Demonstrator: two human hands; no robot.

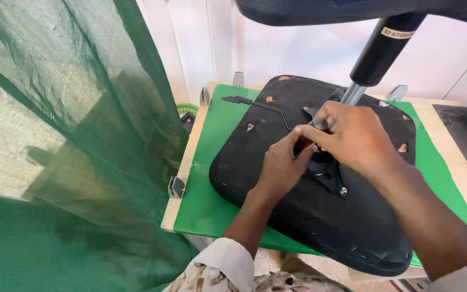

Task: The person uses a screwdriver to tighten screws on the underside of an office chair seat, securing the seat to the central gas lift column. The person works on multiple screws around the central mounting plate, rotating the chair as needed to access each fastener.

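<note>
One head-worn camera looks steeply down, close over the workbench (201, 178).

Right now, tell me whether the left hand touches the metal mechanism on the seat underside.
Touching: the head view shows left hand fingers pressed on the mechanism.

I see a black chair seat (320, 216) lying upside down on the green mat, tilted toward me. Its black metal mechanism plate (328, 173) sits at the middle, with a thin lever (260, 105) pointing left.
</note>
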